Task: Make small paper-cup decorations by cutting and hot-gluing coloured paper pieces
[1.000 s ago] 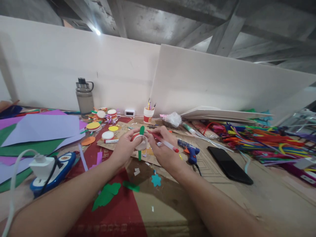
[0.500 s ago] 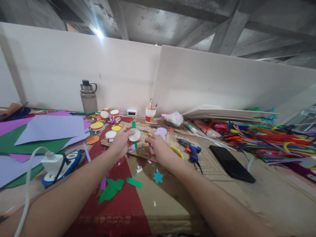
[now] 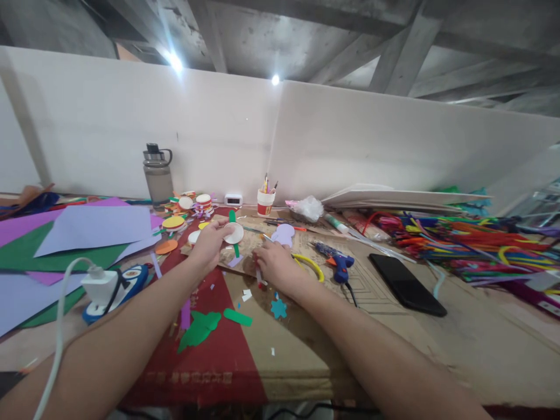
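My left hand (image 3: 209, 244) is closed round a small white paper cup (image 3: 233, 233) with a green paper strip stuck to it, holding it just above the cardboard. My right hand (image 3: 273, 261) rests low on the cardboard with its fingers closed on a red-tipped marker (image 3: 259, 277) that points down toward me. A lilac paper cutout (image 3: 284, 234) lies just beyond my right hand. A yellow ring (image 3: 311, 265) lies at its right.
Green paper leaves (image 3: 200, 329) and a teal flower cutout (image 3: 278, 308) lie on the cardboard. A blue glue gun (image 3: 336, 261), a black phone (image 3: 407, 285), pipe cleaners (image 3: 459, 245), coloured paper sheets (image 3: 79, 230), a water bottle (image 3: 158, 175) and a pen cup (image 3: 265, 203) stand around.
My right hand dropped from the cup down to the cardboard, marker still in it. My left hand carried the cup up and to the left.
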Available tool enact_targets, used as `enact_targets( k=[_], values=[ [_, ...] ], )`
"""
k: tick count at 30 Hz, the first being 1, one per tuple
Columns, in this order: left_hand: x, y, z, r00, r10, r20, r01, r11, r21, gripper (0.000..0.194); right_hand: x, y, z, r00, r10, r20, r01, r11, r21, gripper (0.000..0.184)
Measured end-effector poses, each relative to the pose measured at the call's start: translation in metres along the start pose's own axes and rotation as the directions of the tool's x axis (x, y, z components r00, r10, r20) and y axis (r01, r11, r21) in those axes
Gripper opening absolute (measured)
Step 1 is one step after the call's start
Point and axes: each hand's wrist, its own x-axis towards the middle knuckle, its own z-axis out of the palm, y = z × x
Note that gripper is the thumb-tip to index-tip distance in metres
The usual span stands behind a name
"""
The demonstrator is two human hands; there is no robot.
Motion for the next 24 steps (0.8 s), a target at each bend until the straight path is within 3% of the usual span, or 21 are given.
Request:
enact_targets(
  k=[5, 12, 15, 18, 24],
  values=[
    [-0.001, 0.003, 0.000, 0.999, -0.032, 0.017, 0.033, 0.998, -0.053, 0.033, 0.002, 0.002, -0.002, 0.993, -0.001, -0.119, 0.036, 0.955, 0.293, 0.024],
    [-0.014, 0.010, 0.008, 0.987, -0.009, 0.162, 0.031, 0.991, -0.133, 0.035, 0.007, 0.002, 0.001, 0.951, 0.112, -0.290, 0.110, 0.751, 0.651, 0.030],
    [-0.019, 0.008, 0.012, 0.972, 0.009, 0.234, 0.022, 0.991, -0.130, 0.039, 0.007, 0.000, -0.001, 0.946, 0.140, -0.292, 0.117, 0.694, 0.711, 0.029],
    [-0.024, 0.006, 0.016, 0.954, 0.034, 0.296, 0.001, 0.993, -0.119, 0.039, 0.005, -0.001, -0.004, 0.933, 0.185, -0.310, 0.101, 0.691, 0.715, 0.021],
    [-0.029, 0.004, 0.018, 0.926, 0.164, 0.339, -0.189, 0.981, 0.044, 0.028, 0.005, -0.001, -0.005, 0.919, 0.198, -0.341, 0.141, 0.642, 0.754, 0.019]
  ],
)
